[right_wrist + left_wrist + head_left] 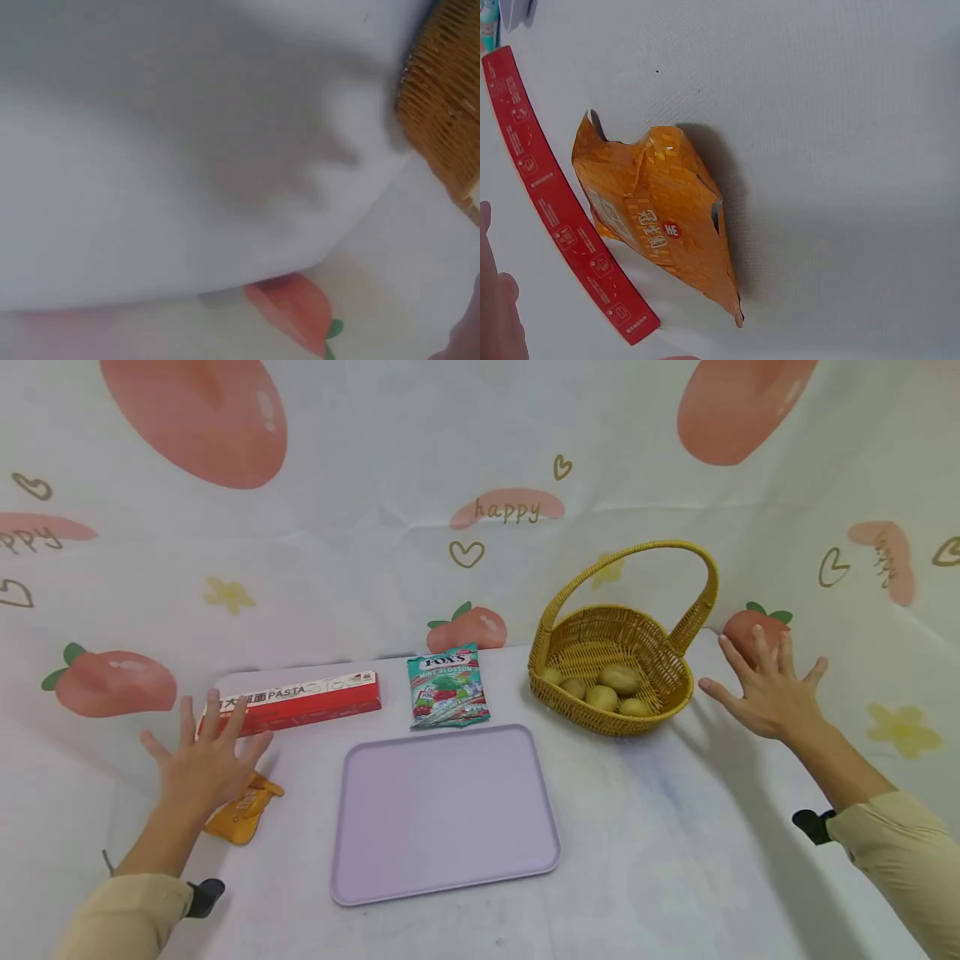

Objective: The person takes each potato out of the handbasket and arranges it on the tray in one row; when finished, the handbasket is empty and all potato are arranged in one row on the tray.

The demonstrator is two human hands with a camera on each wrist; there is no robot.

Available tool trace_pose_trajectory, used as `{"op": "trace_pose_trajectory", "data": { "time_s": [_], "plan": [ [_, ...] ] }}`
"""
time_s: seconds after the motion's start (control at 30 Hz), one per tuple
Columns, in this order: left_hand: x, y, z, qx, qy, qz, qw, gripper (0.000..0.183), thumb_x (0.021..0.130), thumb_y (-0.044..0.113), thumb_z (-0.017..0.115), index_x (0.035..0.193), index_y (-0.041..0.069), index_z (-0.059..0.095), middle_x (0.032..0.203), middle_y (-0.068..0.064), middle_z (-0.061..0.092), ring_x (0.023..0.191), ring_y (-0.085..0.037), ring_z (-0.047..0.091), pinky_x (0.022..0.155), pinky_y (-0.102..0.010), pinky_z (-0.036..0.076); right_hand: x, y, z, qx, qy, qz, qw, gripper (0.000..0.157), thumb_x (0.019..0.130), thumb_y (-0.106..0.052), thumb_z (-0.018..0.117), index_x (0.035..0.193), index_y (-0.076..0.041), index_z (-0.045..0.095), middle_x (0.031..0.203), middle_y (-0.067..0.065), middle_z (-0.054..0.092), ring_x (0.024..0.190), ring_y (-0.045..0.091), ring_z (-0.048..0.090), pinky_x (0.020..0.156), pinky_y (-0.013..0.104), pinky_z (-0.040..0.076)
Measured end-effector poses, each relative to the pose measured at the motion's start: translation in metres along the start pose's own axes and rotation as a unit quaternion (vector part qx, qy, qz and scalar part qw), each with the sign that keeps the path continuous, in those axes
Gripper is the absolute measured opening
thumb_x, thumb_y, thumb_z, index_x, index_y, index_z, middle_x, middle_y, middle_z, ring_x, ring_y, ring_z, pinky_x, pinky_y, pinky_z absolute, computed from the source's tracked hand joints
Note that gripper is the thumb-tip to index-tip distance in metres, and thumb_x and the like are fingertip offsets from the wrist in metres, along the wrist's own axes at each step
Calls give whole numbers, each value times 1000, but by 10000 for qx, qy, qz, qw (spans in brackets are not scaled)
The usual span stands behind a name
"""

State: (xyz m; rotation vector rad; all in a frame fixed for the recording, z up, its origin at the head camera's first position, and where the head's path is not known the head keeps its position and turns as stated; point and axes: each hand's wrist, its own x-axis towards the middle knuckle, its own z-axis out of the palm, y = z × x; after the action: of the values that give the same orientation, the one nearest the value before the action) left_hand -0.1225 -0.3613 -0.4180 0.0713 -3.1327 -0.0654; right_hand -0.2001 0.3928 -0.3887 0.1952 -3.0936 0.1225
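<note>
My left hand is spread, fingers straight, above the left side of the table and holds nothing. It partly covers an orange snack packet and the near end of a red and white pasta box. The left wrist view shows the crumpled packet lying beside the box's red side. On the right, my right hand is held up with spread fingers, also holding nothing. Nearest to it stands a yellow wicker basket with a tall handle, with several kiwi-like fruits inside.
A flat lilac tray lies at the middle front. Behind it is a green Fox's candy bag. A white cloth with peach prints rises behind the table and at both sides.
</note>
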Motion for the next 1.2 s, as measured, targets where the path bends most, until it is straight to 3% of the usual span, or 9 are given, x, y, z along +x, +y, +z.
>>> {"op": "trace_pose_trajectory", "data": {
  "time_s": [0.2, 0.3, 0.4, 0.6, 0.73, 0.83, 1.0, 1.2],
  "plan": [
    [-2, 9, -3, 161, 80, 268, 9995, 85, 98, 57, 44, 160, 11, 8, 162, -25, -8, 146, -47, -21, 97, -83, -15, -5, -18, -12, -32, 179, -388, 9991, 81, 99, -64, 37, 161, -26, -1, 165, 10, -18, 148, 43, -17, 102, 77, -20],
    [-3, 22, -6, 89, 188, 519, 9984, 83, 97, 54, 48, 159, 11, 14, 163, -25, -2, 147, -47, -15, 99, -81, -15, -6, -32, -19, -4, 279, -743, 9968, 81, 99, -62, 40, 161, -25, 3, 166, 11, -13, 150, 40, -12, 107, 69, -22],
    [-6, 36, -7, -6, 308, 838, 9960, 82, 95, 51, 54, 158, 11, 21, 163, -25, 5, 149, -46, -9, 101, -81, -12, -3, -48, -23, 42, 355, -1130, 9930, 82, 99, -60, 44, 162, -24, 5, 166, 13, -9, 152, 36, -9, 113, 66, -16],
    [-13, 60, 2, 158, 335, 1568, 9869, 81, 92, 52, 59, 158, 17, 27, 163, -20, 17, 150, -43, 2, 104, -80, -9, 13, -73, -23, 557, 50, -1625, 9851, 85, 97, -57, 52, 162, -24, 7, 167, 11, -5, 152, 36, 3, 119, 58, -3],
    [-18, 68, 10, 240, 151, 2108, 9771, 79, 91, 54, 60, 157, 19, 32, 163, -17, 21, 150, -41, 9, 107, -79, -1, 29, -82, -19, 1277, -368, -1662, 9771, 89, 95, -49, 60, 162, -26, 5, 167, 10, -4, 148, 48, 14, 116, 66, 11],
    [-21, 71, 13, 140, -185, 2468, 9688, 77, 90, 57, 61, 154, 20, 38, 161, -15, 28, 148, -42, 17, 107, -79, 10, 42, -83, -17, 1974, -779, -1606, 9639, 98, 91, -40, 69, 162, -23, 3, 167, 11, -2, 147, 49, 13, 113, 70, 16],
    [-26, 70, 20, -268, -956, 2768, 9558, 73, 91, 62, 58, 150, 22, 46, 159, -12, 35, 146, -43, 24, 108, -77, 16, 61, -81, -18, 2716, -1686, -1281, 9388, 106, 86, -31, 79, 161, -14, 6, 165, 21, 7, 149, 46, 10, 114, 67, 15],
    [-28, 66, 21, -633, -1023, 2865, 9505, 73, 90, 58, 62, 149, 17, 49, 156, -11, 40, 145, -43, 29, 108, -74, 19, 75, -77, -17, 3203, -2650, -841, 9056, 94, 91, -25, 74, 160, -8, 12, 161, 27, 16, 148, 47, 12, 113, 66, 21]
  ]
}}
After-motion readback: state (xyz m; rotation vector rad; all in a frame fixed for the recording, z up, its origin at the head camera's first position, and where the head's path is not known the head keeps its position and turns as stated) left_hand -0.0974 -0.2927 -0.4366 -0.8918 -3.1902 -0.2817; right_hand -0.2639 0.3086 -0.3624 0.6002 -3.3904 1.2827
